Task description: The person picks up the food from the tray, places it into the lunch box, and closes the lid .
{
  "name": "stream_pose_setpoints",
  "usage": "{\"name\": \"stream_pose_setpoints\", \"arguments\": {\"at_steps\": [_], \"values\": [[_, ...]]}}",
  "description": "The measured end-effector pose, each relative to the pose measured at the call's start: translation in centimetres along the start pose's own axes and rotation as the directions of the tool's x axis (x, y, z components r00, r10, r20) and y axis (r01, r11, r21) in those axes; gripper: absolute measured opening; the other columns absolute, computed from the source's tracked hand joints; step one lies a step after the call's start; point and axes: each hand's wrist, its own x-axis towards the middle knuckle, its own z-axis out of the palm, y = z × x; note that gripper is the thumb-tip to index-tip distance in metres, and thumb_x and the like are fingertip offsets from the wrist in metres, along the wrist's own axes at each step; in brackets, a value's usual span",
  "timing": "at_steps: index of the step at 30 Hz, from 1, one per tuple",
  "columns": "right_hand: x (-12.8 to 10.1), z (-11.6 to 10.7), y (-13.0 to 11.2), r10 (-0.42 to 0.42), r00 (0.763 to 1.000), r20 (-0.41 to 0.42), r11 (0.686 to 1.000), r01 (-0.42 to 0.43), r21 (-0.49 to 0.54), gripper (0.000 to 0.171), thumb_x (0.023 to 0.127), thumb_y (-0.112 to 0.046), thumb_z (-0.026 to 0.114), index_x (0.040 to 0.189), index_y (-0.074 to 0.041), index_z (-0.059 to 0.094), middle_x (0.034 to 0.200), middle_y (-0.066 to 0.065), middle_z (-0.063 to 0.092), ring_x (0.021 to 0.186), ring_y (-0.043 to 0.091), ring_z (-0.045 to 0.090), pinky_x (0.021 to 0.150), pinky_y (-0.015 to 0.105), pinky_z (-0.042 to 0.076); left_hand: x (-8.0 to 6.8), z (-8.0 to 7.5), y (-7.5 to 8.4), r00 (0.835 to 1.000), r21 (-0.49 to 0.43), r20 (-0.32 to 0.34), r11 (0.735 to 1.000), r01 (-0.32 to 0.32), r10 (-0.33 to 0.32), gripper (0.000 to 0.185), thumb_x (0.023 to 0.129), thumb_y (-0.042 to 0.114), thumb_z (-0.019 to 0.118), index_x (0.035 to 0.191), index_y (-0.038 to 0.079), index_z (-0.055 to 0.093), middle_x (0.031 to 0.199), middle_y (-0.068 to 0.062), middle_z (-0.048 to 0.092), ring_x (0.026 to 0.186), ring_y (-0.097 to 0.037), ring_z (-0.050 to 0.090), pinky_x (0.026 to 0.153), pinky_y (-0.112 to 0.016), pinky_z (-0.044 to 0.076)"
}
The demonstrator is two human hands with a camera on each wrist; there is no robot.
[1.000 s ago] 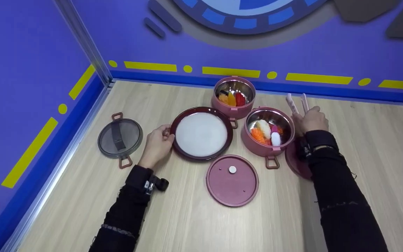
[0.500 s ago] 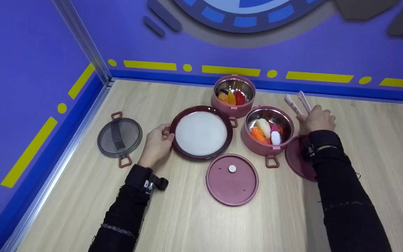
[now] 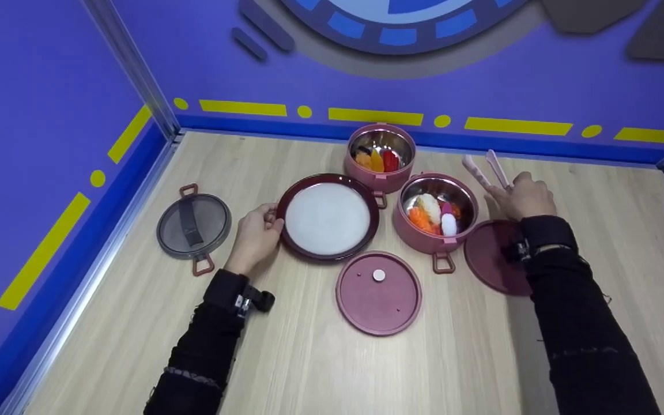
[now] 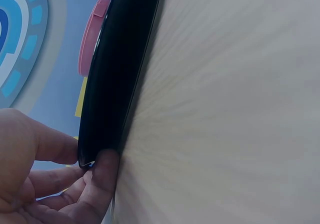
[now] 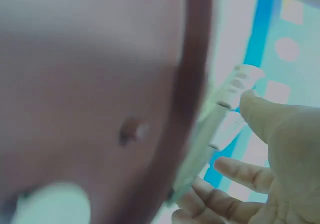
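- Grey lid (image 3: pixel 193 225): lies flat at the far left of the wooden table (image 3: pixel 309 369), near the metal rail along the left wall, with an orange loop handle at its near and far edges. A strip of bare wood separates it from the left hand.
- Left hand (image 3: pixel 256 237): rests on the table at the left edge of the dark plate (image 3: pixel 329 218). The left wrist view shows the thumb (image 4: pixel 102 184) and a finger pinching the plate's rim (image 4: pixel 115 79), the other fingers curled beneath.
- Dark plate: sits flat, white centre and maroon rim; its far right edge is just beside the back pot.
- Pink lid (image 3: pixel 378 293): lies flat in front of the plate and near pot, apart from both, with a white knob at its centre. Open wood lies in front of it up to the near edge of the frame.
- Back pot (image 3: pixel 380 155): stands close to the rear wall, holding orange, yellow and red food pieces.
- Near pot (image 3: pixel 437 212): stands just right of the plate, holding sushi-like pieces; its loop handle points towards the viewer.
- Second pink lid (image 3: pixel 493 256): lies just right of the near pot, partly under the right forearm.
- Right hand (image 3: pixel 523 197): fingers spread and nearly straight, gripping nothing; fingertips sit at the near end of the pink tongs (image 3: pixel 486 169). Whether they touch, I cannot tell.
- Pink tongs: lie on the table, tips pointing towards the rear wall, right of the near pot.
- Right of the hand, bare wood runs to the right-hand corner.
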Motion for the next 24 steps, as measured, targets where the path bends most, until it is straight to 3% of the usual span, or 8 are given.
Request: {"name": "stream_pose_setpoints", "arguments": {"at_steps": [8,15,18,21,24], "values": [[-2.7,-1.9,2.9,-0.105,0.994,0.024,0.994,0.104,0.032,0.077,0.106,-0.051,0.050,0.143,0.017,0.040,0.123,0.044,0.054,0.113,0.055,0.055,0.097,0.067,0.045,-0.1,0.0,0.2,1.000,0.010,0.021,1.000,0.009,-0.009,0.043,0.101,0.009,0.061,0.143,0.000,0.061,0.103,-0.009,0.065,0.094,-0.021,0.061,0.094,-0.038,0.049],[-5.8,-2.4,5.7,-0.073,0.997,0.005,0.996,0.073,0.057,0.076,0.106,-0.054,0.048,0.145,0.011,0.043,0.119,0.040,0.061,0.109,0.050,0.061,0.086,0.059,0.050,-0.4,-0.3,0.3,1.000,0.030,0.027,1.000,-0.004,0.003,0.047,0.100,0.010,0.061,0.145,-0.002,0.057,0.106,-0.013,0.065,0.098,-0.025,0.063,0.094,-0.039,0.050],[-7.1,-2.1,6.6,-0.065,0.998,-0.005,0.996,0.065,0.062,0.074,0.106,-0.054,0.049,0.144,0.010,0.046,0.119,0.040,0.064,0.108,0.050,0.062,0.082,0.055,0.052,-0.6,-0.5,0.6,1.000,0.071,0.006,0.997,-0.021,0.020,0.050,0.100,0.012,0.062,0.146,-0.005,0.055,0.109,-0.016,0.064,0.101,-0.029,0.063,0.097,-0.042,0.051],[-8.2,-1.7,7.4,-0.075,0.997,-0.012,0.994,0.076,0.074,0.072,0.106,-0.052,0.050,0.141,0.010,0.050,0.116,0.038,0.067,0.105,0.047,0.065,0.074,0.043,0.051,-1.1,-0.8,1.1,0.998,0.123,-0.044,0.992,-0.037,0.043,0.052,0.100,0.014,0.063,0.147,-0.007,0.053,0.112,-0.019,0.060,0.102,-0.031,0.060,0.098,-0.045,0.050],[-9.2,-1.2,8.1,-0.099,0.995,-0.027,0.992,0.101,0.073,0.068,0.106,-0.050,0.054,0.137,0.011,0.053,0.110,0.035,0.070,0.094,0.041,0.068,0.067,0.033,0.046,-1.9,-0.8,2.2,0.988,0.170,-0.113,0.981,-0.089,0.109,0.051,0.099,0.013,0.064,0.145,-0.008,0.054,0.112,-0.022,0.058,0.101,-0.033,0.059,0.096,-0.046,0.051]]}}
